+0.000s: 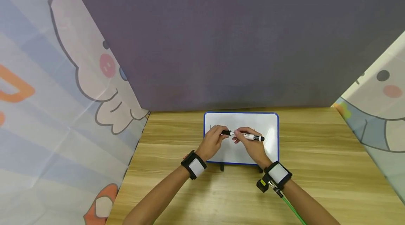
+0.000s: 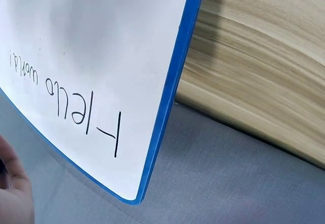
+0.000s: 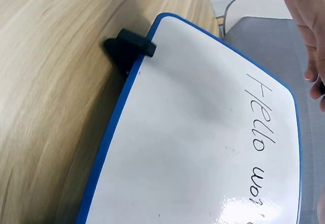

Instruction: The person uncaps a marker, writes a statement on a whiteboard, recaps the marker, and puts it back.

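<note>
In the head view a white marker point(image 1: 248, 136) with black ends lies across both hands, over a whiteboard point(image 1: 234, 153) with a blue rim. My left hand point(image 1: 211, 142) pinches its black cap end point(image 1: 226, 132). My right hand point(image 1: 253, 146) holds the white barrel between thumb and fingers, the other black end sticking out to the right. Black handwriting point(image 3: 261, 127), "Hello" and the start of a second word, runs along the board's upper part in the right wrist view. Upside down in the left wrist view, the writing point(image 2: 66, 102) reads "Hello world!".
The board leans on a black stand, whose foot point(image 1: 222, 166) shows below the rim; a black clip point(image 3: 134, 43) grips its lower edge. Beneath is a wood-grain table point(image 1: 310, 147). Behind stands a grey panel point(image 1: 221, 42), with cartoon-printed sheets point(image 1: 63, 112) on both sides.
</note>
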The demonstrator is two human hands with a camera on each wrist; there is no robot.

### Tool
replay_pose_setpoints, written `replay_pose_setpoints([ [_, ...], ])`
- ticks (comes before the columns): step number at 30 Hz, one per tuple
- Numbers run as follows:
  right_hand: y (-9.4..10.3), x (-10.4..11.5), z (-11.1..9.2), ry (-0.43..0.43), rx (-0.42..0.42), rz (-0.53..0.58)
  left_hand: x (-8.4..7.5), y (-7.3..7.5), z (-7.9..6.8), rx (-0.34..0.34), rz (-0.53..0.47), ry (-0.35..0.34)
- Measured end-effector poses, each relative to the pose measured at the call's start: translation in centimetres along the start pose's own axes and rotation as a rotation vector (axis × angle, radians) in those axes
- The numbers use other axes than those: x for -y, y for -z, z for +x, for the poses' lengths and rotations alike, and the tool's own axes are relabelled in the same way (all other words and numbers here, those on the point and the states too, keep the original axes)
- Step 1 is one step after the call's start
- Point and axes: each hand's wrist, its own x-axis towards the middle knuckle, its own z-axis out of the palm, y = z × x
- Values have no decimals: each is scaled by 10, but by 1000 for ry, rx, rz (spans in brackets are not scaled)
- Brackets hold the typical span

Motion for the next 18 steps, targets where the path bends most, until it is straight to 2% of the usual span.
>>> replay_pose_setpoints([
  [5, 0, -2, 2, -13, 35, 69, 0, -1, -3, -16, 41, -44],
  [10, -3, -1, 1, -117, -38, 90, -4, -2, -6, -27, 96, -68],
  [14, -10, 0, -1, -191, -134, 107, -11, -2, -3, -88, 77, -42],
  [18, -19, -3, 0, -188, -215, 162, -17, -2, 0, -118, 13, 35],
])
